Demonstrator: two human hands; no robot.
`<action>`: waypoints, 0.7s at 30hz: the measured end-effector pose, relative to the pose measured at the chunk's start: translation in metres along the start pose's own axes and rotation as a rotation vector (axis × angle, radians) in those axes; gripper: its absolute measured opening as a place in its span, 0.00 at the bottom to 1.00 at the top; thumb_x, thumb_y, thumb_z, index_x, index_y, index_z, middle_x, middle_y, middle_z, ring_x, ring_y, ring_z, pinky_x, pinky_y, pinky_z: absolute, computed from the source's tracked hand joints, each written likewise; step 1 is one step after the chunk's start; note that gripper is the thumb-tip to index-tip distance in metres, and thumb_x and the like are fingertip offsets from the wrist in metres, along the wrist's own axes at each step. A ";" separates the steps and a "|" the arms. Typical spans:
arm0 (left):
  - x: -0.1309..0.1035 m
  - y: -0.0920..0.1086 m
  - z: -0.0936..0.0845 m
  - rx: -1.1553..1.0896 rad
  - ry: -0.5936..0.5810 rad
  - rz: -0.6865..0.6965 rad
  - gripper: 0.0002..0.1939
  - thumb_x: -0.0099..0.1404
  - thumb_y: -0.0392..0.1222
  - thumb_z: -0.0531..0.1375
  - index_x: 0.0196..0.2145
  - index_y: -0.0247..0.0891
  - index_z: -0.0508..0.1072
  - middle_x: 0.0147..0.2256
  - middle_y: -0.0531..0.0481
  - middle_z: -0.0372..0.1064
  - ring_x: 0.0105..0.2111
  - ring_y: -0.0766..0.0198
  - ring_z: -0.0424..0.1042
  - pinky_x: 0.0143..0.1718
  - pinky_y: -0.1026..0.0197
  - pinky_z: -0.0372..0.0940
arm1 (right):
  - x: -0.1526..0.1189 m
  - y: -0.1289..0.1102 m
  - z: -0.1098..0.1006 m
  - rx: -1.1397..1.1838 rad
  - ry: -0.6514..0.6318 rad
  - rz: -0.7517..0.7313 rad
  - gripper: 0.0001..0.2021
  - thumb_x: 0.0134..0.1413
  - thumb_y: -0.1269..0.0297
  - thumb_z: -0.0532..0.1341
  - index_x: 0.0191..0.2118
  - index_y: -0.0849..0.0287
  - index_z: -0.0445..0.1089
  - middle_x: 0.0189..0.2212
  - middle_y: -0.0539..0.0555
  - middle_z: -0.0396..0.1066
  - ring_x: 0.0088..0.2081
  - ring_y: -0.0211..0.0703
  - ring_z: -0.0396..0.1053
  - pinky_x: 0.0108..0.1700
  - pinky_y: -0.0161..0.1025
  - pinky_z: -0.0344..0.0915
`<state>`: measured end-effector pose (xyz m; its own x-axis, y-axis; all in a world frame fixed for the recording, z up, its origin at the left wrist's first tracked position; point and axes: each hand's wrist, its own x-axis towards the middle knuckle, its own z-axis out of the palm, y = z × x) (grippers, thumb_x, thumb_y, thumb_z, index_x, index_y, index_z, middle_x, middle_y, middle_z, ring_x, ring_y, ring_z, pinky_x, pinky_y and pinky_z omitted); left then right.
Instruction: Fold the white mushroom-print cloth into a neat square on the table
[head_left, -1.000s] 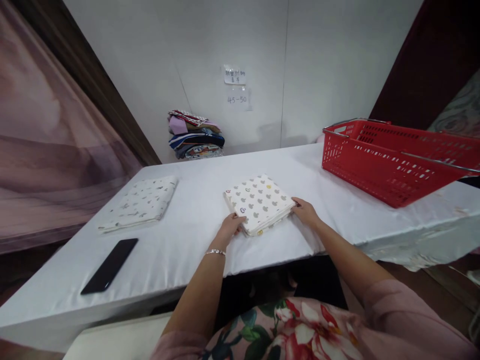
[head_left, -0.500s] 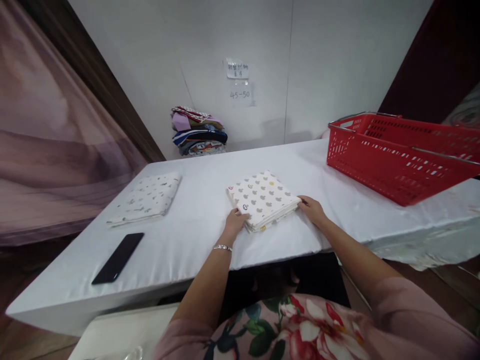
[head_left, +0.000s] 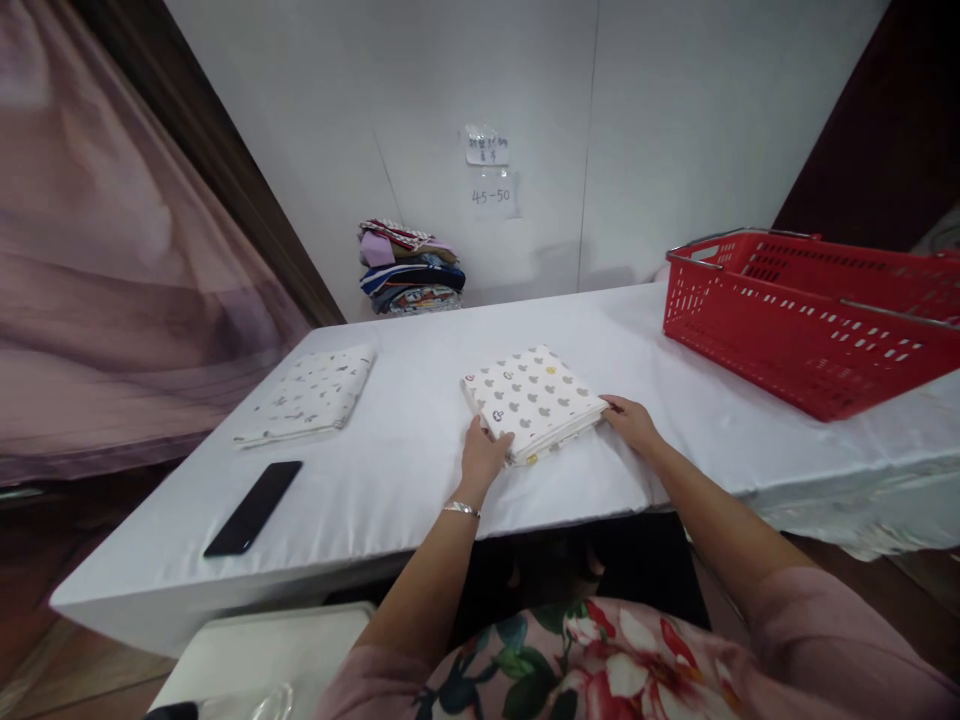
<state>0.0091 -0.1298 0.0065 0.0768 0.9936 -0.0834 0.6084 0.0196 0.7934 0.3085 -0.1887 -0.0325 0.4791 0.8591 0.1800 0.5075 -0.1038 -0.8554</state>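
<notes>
A folded white cloth with grey mouse-head prints and a few coloured ones lies on the white-covered table in front of me. My left hand grips its near left corner, the thumb on top and the fingers along and under the side edge. At the right corner, my right hand pinches the layered edge; its fingertips are partly hidden. To the left lies another folded white cloth with small grey prints, untouched by either hand.
A black phone lies near the table's front left. The red basket stands on the right side. Folded clothes are stacked at the back by the wall, below paper signs. A white stool-like surface sits below the table's front edge.
My left hand has shifted slightly on the corner, its thumb now further over the cloth. The right hand keeps its place at the right corner. The whole view has moved a little.
</notes>
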 end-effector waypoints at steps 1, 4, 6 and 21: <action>-0.005 0.002 -0.001 0.049 0.057 0.050 0.36 0.56 0.50 0.63 0.59 0.37 0.56 0.53 0.38 0.62 0.50 0.53 0.66 0.46 0.56 0.62 | 0.000 0.001 -0.002 0.039 -0.016 0.020 0.20 0.42 0.65 0.57 0.44 0.56 0.75 0.37 0.51 0.76 0.38 0.44 0.72 0.45 0.42 0.66; -0.018 0.008 -0.001 0.198 0.181 0.326 0.27 0.61 0.49 0.59 0.55 0.37 0.63 0.54 0.39 0.60 0.53 0.52 0.61 0.50 0.53 0.59 | 0.002 0.001 -0.010 0.156 -0.033 0.060 0.20 0.42 0.66 0.57 0.44 0.58 0.75 0.38 0.53 0.76 0.37 0.44 0.72 0.42 0.41 0.68; -0.024 0.012 0.001 0.282 0.164 0.510 0.18 0.62 0.47 0.59 0.49 0.39 0.70 0.50 0.42 0.64 0.51 0.53 0.62 0.51 0.53 0.58 | 0.003 0.000 -0.014 0.185 -0.025 0.067 0.18 0.45 0.62 0.57 0.42 0.59 0.76 0.38 0.54 0.76 0.35 0.43 0.71 0.37 0.40 0.68; -0.020 0.012 0.008 0.368 0.005 0.674 0.10 0.62 0.43 0.59 0.41 0.41 0.76 0.38 0.47 0.71 0.41 0.58 0.66 0.44 0.56 0.59 | 0.019 -0.004 -0.026 -0.162 -0.183 -0.295 0.13 0.49 0.70 0.56 0.36 0.55 0.77 0.38 0.52 0.76 0.41 0.44 0.72 0.47 0.42 0.66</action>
<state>0.0217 -0.1505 0.0127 0.5214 0.7781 0.3504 0.6552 -0.6281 0.4197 0.3344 -0.1848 -0.0133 0.1675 0.9375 0.3050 0.7183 0.0958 -0.6891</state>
